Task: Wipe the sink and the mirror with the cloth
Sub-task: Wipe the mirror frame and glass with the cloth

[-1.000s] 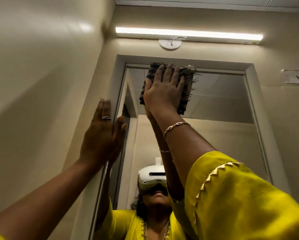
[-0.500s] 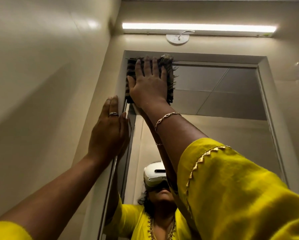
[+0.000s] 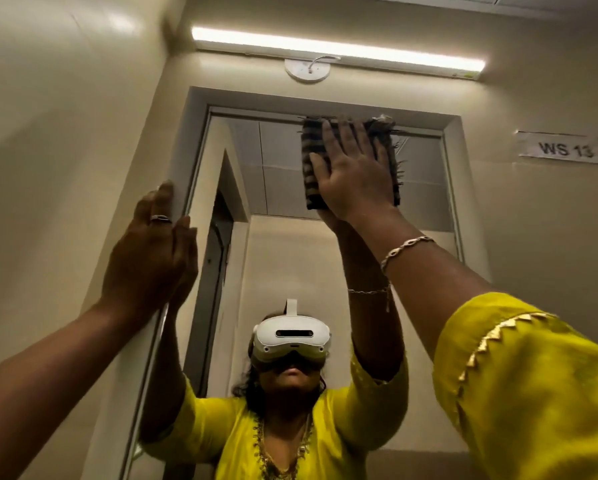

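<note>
A tall framed mirror (image 3: 425, 188) fills the wall ahead. My right hand (image 3: 354, 174) presses a dark striped, frayed cloth (image 3: 313, 157) flat against the glass near the mirror's top edge, right of centre. Its fingers are spread over the cloth. My left hand (image 3: 152, 251) rests flat with fingers together against the mirror's left frame (image 3: 181, 157), holding nothing. The glass reflects a person in a yellow top wearing a white headset (image 3: 290, 337). The sink is out of view.
A lit tube light (image 3: 337, 48) and a round white fitting (image 3: 307, 70) sit above the mirror. A paper label reading "WS 13" (image 3: 564, 148) is stuck on the wall at right. A beige side wall (image 3: 58, 133) stands close on the left.
My right hand has slid the cloth along the top of the mirror, first left to the corner, then back to the right. My left hand stays on the frame.
</note>
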Motion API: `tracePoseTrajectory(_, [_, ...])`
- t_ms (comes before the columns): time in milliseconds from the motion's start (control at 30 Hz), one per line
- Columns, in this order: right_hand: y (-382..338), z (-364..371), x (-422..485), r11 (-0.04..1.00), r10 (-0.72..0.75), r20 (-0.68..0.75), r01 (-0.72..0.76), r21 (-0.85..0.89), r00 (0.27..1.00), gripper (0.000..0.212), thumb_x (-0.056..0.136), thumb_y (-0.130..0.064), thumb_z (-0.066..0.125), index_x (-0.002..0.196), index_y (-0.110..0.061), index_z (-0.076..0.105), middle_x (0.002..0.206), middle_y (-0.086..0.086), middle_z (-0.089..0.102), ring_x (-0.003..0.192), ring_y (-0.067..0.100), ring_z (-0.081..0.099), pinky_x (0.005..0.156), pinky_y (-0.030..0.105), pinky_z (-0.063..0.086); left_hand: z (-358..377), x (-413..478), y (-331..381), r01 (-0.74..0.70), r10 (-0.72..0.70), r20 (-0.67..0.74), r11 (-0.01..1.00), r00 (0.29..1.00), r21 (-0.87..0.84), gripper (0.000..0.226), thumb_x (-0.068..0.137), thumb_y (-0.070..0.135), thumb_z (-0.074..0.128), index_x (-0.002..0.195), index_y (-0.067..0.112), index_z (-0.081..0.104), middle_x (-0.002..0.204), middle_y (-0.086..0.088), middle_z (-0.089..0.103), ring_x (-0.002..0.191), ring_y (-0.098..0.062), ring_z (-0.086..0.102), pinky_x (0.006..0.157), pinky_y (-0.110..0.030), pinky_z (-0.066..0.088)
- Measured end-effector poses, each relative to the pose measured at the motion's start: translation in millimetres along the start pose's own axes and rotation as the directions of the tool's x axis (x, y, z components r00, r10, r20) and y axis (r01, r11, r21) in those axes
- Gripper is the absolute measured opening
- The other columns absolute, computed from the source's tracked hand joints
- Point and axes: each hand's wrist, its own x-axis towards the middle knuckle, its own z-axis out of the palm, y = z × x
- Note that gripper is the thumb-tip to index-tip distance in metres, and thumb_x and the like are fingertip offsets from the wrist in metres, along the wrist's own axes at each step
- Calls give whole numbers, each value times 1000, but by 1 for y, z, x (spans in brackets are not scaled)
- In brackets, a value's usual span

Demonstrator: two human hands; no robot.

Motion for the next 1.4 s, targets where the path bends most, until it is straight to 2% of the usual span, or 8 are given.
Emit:
tracePoseTrajectory(300, [75, -15, -13, 993, 106, 0, -105, -46, 994, 55, 97, -43, 20, 148, -23, 13, 157, 4, 11, 145, 23, 5, 116, 41, 3, 2, 0, -2, 4, -3, -25, 1000, 1000, 26, 47, 96, 21, 39, 140, 9, 27, 134, -25, 38, 93, -44, 55, 72, -40, 40])
tracePoseTrajectory(667, [39, -8, -7, 914, 406, -27, -406, -14, 914, 58, 99, -44, 18, 149, -17, 7, 157, 11, 2, 144, 30, -2, 115, 47, -1, 3, 1, -3, 34, -35, -7, 997, 999, -66, 48, 96, 21, 39, 141, 10, 24, 134, -26, 37, 87, -35, 53, 64, -29, 37])
tracePoseTrajectory(800, [-6, -3, -3, 936, 351, -27, -351, -2, 936, 58, 99, -43, 17, 149, -15, 5, 157, 12, 1, 144, 31, -2, 115, 48, -1, 4, 2, -6, 12, -14, -20, 994, 1000, -110, 46, 97, 19, 37, 141, 12, 26, 129, -25, 41, 68, -10, 43, 57, -16, 31])
tracePoseTrajectory(967, [-68, 7, 8, 969, 245, -3, -244, 36, 970, 59, 99, -42, 16, 149, -14, 2, 157, 13, -1, 144, 33, -4, 114, 49, -3, 3, 0, -7, 8, -10, -20, 990, 1000, -140, 45, 97, 13, 37, 141, 10, 27, 127, -24, 43, 77, -28, 51, 59, -23, 39])
tracePoseTrajectory(1067, [-96, 10, 15, 977, 204, 16, -204, 52, 979, 59, 99, -42, 17, 148, -13, 2, 157, 14, -2, 143, 33, -5, 114, 49, -3, 2, 0, -7, 16, -20, -21, 988, 1000, -157, 45, 96, 10, 36, 141, 11, 27, 125, -24, 44, 63, -5, 40, 57, -15, 34])
tracePoseTrajectory(1167, [-115, 14, 19, 983, 163, 30, -165, 78, 986, 58, 99, -41, 17, 148, -12, 3, 157, 14, -3, 143, 33, -7, 114, 50, -4, 3, -1, -8, 18, -22, -23, 986, 999, -165, 46, 96, 8, 36, 141, 10, 26, 126, -25, 43, 65, 6, 32, 56, -12, 33])
tracePoseTrajectory(1300, [-131, 13, 25, 995, 67, 75, -72, 71, 995, 58, 100, -41, 17, 148, -14, 2, 157, 13, -4, 143, 32, -9, 114, 49, -6, 2, -1, -4, 9, -13, -33, 991, 999, -133, 46, 96, 8, 36, 141, 8, 27, 126, -27, 44, 61, -3, 35, 54, -14, 30])
tracePoseTrajectory(1400, [-140, 13, 29, 997, -9, 110, 1, 79, 994, 57, 100, -41, 17, 149, -15, 2, 157, 12, -5, 143, 31, -10, 114, 49, -6, 2, -1, -2, 11, -16, -38, 994, 999, -112, 46, 95, 5, 38, 140, 6, 27, 124, -29, 45, 69, -23, 45, 57, -29, 36])
